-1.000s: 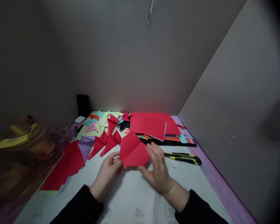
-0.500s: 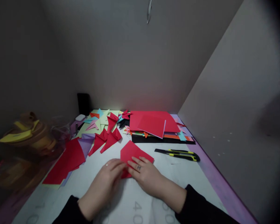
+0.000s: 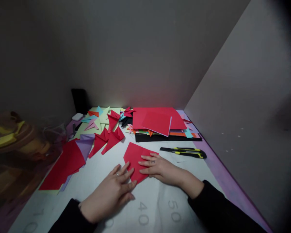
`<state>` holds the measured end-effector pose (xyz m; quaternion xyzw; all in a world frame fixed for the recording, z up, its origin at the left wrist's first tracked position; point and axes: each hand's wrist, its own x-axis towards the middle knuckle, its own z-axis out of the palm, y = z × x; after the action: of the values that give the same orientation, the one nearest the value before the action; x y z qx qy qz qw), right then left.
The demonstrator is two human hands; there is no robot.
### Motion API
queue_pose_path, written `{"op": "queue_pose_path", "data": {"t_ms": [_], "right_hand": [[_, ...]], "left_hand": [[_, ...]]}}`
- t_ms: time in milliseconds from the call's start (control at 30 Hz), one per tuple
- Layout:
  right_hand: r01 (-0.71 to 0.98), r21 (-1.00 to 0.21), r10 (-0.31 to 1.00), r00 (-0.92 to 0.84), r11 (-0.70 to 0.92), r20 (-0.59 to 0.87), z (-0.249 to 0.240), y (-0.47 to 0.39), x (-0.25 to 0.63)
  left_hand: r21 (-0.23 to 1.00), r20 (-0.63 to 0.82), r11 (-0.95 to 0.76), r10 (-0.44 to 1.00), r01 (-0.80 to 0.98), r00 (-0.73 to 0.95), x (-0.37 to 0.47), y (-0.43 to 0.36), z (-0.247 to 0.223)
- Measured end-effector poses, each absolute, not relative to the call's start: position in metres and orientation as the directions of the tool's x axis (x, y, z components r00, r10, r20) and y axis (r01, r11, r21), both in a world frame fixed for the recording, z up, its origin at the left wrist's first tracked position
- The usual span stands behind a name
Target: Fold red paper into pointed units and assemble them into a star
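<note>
A folded sheet of red paper (image 3: 133,153) lies on the white tabletop between my hands. My left hand (image 3: 116,186) rests at its lower left edge, fingers spread, the fingertips touching the paper. From the right, my right hand (image 3: 157,166) lies over the sheet with its fingers stretched out flat on it. Just beyond stand several folded red paper pieces (image 3: 113,139). To the right of the sheet lies a black and yellow utility knife (image 3: 184,152).
Red and purple sheets (image 3: 65,163) lie at the left. Behind them are small coloured folded papers (image 3: 103,118). A stack topped with red paper (image 3: 157,121) sits at the back, near the wall (image 3: 140,64). A brown basket-like container (image 3: 26,142) stands far left, blurred.
My left hand has drawn back towards the lower edge and spread its fingers. My right hand has slid to the right on the red paper, which has turned slightly. The view has shifted a little.
</note>
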<state>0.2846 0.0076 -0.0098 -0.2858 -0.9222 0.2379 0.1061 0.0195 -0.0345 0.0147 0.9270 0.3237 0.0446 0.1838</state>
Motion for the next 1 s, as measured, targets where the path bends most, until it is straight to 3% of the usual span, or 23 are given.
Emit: {"op": "queue_pose_path", "data": {"t_ms": [300, 467, 667, 1000], "right_hand": [[0.397, -0.736, 0.704, -0.694, 0.549, 0.151, -0.009, 0.023, 0.293], [0.555, -0.639, 0.796, -0.584, 0.533, 0.156, -0.004, 0.029, 0.273], [0.723, -0.515, 0.872, -0.478, 0.460, 0.108, -0.005, 0.034, 0.257], [0.612, -0.540, 0.798, -0.562, 0.578, 0.217, -0.011, 0.044, 0.257]], "left_hand": [[0.303, 0.135, -0.811, 0.557, 0.501, 0.820, 0.022, -0.040, 0.009], [0.239, 0.205, -0.854, 0.510, 0.462, 0.836, 0.025, -0.040, 0.006], [0.272, 0.194, -0.855, 0.499, 0.442, 0.845, 0.035, -0.039, 0.003], [0.237, 0.140, -0.874, 0.462, 0.423, 0.876, 0.059, -0.034, -0.001]]}}
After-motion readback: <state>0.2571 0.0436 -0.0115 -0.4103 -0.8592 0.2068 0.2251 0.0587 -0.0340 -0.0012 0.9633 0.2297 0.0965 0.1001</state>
